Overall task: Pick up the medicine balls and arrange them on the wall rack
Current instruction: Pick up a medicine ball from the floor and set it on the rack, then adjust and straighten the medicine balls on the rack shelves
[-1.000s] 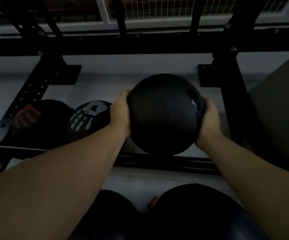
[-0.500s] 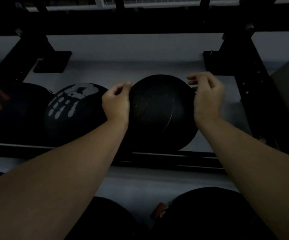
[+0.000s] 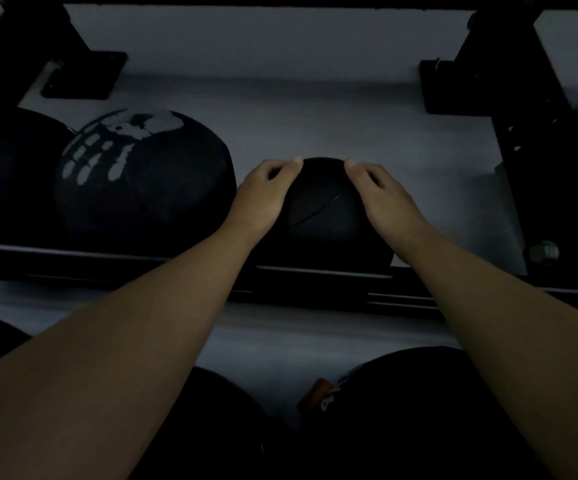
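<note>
A plain black medicine ball [image 3: 325,216] is seen seated on the front rail [image 3: 315,282] of the wall rack, with the grey wall [image 3: 280,81] behind it. Both hands are laid over its upper half. The left hand [image 3: 263,199] is placed on the ball's upper left side and the right hand [image 3: 381,195] on its upper right side, the fingers of each curled inward toward the crown. The two grips are loosely bent rather than clamped; contact with the ball's surface is seen at the fingertips and along the palms, but whether any load is carried by them cannot be told. A narrow strip of the ball's top is left uncovered between the two sets of fingertips.

Just to the left of the left hand, a second black ball marked with a white handprint [image 3: 142,181] is seated on the same rail, close to the held ball without clear contact. Further left again, a third dark ball [image 3: 7,174] is partly cut by the frame edge. A black upright with bolt holes [image 3: 522,133] is noted well to the right of the right hand, and a black bracket [image 3: 83,74] above and left of the left hand. Below both forearms, two further dark rounded shapes [image 3: 419,410] are noted on a lower level; lighting is too dim for detail.
</note>
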